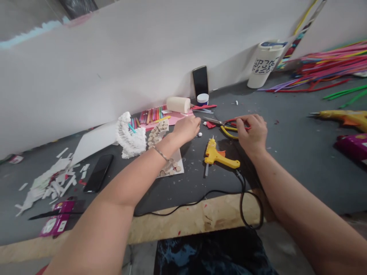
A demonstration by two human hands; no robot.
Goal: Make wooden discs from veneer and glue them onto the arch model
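Note:
My right hand [254, 133] is closed on the red handles of a pair of scissors [215, 121], whose blades point left, low over the table. My left hand [187, 128] is curled with its fingertips together, to the left of the blade tips. What those fingers hold, if anything, is hidden. Below the left hand lies a small white ball [200, 134]. A yellow glue gun [215, 154] rests on the table between my forearms, with a yellow-handled tool [228, 133] just above it. Under my left wrist is a white board with brown round pieces [177, 168].
A white textured piece [130, 139] and a black phone [99, 173] lie left, near paper scraps [54, 187]. Behind stand a second phone [200, 80] and a white tumbler [265, 65]. Pipe cleaners [335, 65] and another glue gun [344, 116] are right. A black cord [206, 194] crosses the front.

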